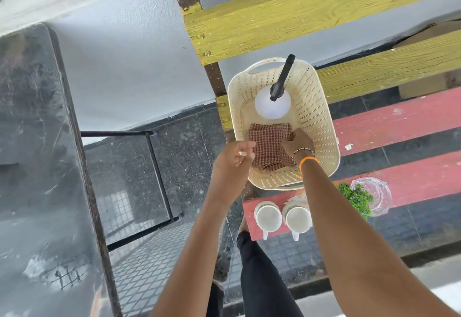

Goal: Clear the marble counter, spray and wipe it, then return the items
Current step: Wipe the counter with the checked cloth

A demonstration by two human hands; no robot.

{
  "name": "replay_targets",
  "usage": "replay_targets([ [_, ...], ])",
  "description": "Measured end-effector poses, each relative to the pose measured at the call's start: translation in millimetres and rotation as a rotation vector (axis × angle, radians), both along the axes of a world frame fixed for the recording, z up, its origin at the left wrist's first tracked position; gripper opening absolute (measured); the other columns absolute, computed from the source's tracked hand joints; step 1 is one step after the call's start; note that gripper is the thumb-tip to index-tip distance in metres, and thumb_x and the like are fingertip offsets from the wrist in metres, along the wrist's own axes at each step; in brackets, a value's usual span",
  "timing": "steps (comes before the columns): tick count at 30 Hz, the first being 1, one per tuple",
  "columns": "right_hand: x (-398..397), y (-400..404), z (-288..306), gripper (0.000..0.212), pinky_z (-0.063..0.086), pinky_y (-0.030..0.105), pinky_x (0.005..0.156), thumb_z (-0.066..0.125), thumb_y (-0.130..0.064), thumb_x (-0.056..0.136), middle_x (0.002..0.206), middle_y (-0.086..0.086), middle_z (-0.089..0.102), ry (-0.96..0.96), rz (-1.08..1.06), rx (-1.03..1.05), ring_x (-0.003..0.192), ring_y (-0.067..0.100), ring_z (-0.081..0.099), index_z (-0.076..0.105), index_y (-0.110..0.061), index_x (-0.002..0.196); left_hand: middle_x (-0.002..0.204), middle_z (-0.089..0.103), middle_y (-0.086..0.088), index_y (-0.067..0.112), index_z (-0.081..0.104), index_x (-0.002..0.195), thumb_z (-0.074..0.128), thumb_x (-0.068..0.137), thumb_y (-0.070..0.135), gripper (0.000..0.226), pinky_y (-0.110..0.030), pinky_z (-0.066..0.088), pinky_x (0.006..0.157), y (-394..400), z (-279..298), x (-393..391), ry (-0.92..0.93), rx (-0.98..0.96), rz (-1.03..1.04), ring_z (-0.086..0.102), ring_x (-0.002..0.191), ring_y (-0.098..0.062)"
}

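Right hand (pixel 298 142) fingers pressed onto checked cloth (pixel 268 149) inside cream basket (pixel 321 117); left hand (pixel 234 157) loosely curled, empty, beside rim; spray bottle (pixel 273 104) behind cloth.

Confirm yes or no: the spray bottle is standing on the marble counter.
No, the spray bottle stands inside the cream basket on the bench, beside the checked cloth.

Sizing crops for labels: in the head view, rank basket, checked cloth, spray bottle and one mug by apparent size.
1. basket
2. checked cloth, partly covered by the right hand
3. spray bottle
4. mug, though it sits nearer the camera
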State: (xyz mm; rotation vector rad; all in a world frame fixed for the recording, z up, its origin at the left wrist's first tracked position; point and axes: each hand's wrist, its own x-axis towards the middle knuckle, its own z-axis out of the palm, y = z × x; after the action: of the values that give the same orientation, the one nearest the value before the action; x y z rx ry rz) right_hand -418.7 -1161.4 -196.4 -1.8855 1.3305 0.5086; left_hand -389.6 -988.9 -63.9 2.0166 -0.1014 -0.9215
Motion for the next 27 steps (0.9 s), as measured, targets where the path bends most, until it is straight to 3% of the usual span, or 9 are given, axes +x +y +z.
replay_targets([
  [5, -1.9, 40.2, 68.1, 0.018, 0.035, 0.029, 0.068, 0.062, -0.018, 0.079, 0.085, 0.008, 0.053, -0.206, 0.032, 0.013, 0.08, 0.023, 0.048, 0.047, -0.01, 0.085, 0.118, 0.058, 0.015, 0.029, 0.054, 0.121, 0.061, 0.087, 0.018, 0.036, -0.001, 0.044, 0.067, 32.3, 11.1, -8.3, 0.053, -0.051, -0.005, 0.056, 0.101, 0.002],
  [7, -2.9, 65.6, 103.6, 0.02, 0.039, 0.033, 0.067, 0.063, -0.018, 0.076, 0.083, 0.008, 0.054, -0.313, 0.011, -0.007, 0.078, 0.025, 0.05, 0.047, -0.009, 0.084, 0.121, 0.053, 0.021, 0.035, 0.048, 0.125, 0.069, 0.081, 0.016, 0.052, -0.009, 0.04, 0.082, 48.1, 20.6, -11.8, 0.064, -0.107, -0.055, 0.051, 0.103, 0.011],
  [9, -5.4, 93.1, 140.1, 0.019, 0.045, 0.037, 0.07, 0.063, -0.017, 0.074, 0.08, 0.008, 0.056, -0.409, -0.021, -0.058, 0.077, 0.028, 0.053, 0.051, -0.006, 0.084, 0.131, 0.045, 0.022, 0.037, 0.037, 0.135, 0.075, 0.075, 0.016, 0.074, -0.02, 0.034, 0.097, 66.8, 31.5, -15.9, 0.059, -0.139, -0.113, 0.044, 0.115, 0.007],
  [12, -8.6, 134.8, 194.1, 0.022, 0.046, 0.033, 0.068, 0.063, -0.017, 0.076, 0.078, 0.005, 0.059, -0.523, -0.039, -0.059, 0.073, 0.023, 0.056, 0.056, -0.002, 0.091, 0.14, 0.035, 0.021, 0.035, 0.023, 0.144, 0.08, 0.07, 0.016, 0.095, -0.017, 0.025, 0.102, 97.5, 48.6, -25.9, -0.017, -0.184, -0.168, 0.03, 0.126, 0.009],
  [14, -11.0, 167.8, 224.2, 0.018, 0.052, 0.029, 0.059, 0.064, -0.015, 0.077, 0.074, 0.003, 0.059, -0.604, -0.058, 0.067, 0.061, 0.012, 0.06, 0.055, -0.003, 0.088, 0.137, 0.046, 0.018, 0.032, 0.032, 0.142, 0.079, 0.072, 0.015, 0.086, -0.02, 0.032, 0.104, 123.8, 59.3, -34.1, -0.106, -0.244, -0.096, 0.042, 0.124, 0.006],
  [17, -11.7, 226.0, 256.1, 0.013, 0.061, 0.036, 0.062, 0.063, -0.008, 0.078, 0.075, 0.009, 0.062, -0.717, -0.1, 0.331, 0.06, 0.011, 0.067, 0.054, -0.001, 0.085, 0.113, 0.067, 0.013, 0.029, 0.054, 0.127, 0.064, 0.085, 0.018, 0.045, -0.031, 0.048, 0.094, 174.3, 80.9, -45.0, -0.273, -0.311, 0.163, 0.061, 0.101, -0.007],
  [20, -11.9, 293.2, 277.6, 0.011, 0.06, 0.031, 0.065, 0.063, -0.008, 0.082, 0.076, 0.008, 0.062, -0.792, -0.016, 0.526, 0.066, 0.016, 0.066, 0.053, -0.009, 0.079, 0.097, 0.072, 0.013, 0.025, 0.065, 0.109, 0.053, 0.092, 0.013, 0.024, -0.021, 0.049, 0.081, 238.3, 108.3, -59.2, -0.328, -0.383, 0.426, 0.066, 0.092, -0.007],
  [24, -17.6, 385.4, 279.8, 0.017, 0.054, 0.031, 0.075, 0.057, -0.007, 0.086, 0.083, 0.008, 0.065, -0.775, 0.219, 0.504, 0.072, 0.017, 0.063, 0.056, -0.02, 0.075, 0.079, 0.073, 0.009, 0.018, 0.067, 0.086, 0.048, 0.094, 0.009, 0.022, -0.02, 0.05, 0.072, 331.4, 130.6, -83.8, -0.183, -0.501, 0.761, 0.066, 0.079, -0.008],
  [27, -23.4, 451.2, 268.4, 0.008, 0.047, 0.031, 0.084, 0.059, -0.006, 0.083, 0.09, 0.007, 0.064, -0.758, 0.349, 0.358, 0.086, 0.017, 0.058, 0.061, -0.014, 0.082, 0.09, 0.068, -0.005, 0.008, 0.065, 0.095, 0.047, 0.092, 0.012, 0.018, -0.034, 0.045, 0.078, 404.1, 133.2, -101.9, -0.059, -0.576, 1.012, 0.06, 0.087, -0.02],
])
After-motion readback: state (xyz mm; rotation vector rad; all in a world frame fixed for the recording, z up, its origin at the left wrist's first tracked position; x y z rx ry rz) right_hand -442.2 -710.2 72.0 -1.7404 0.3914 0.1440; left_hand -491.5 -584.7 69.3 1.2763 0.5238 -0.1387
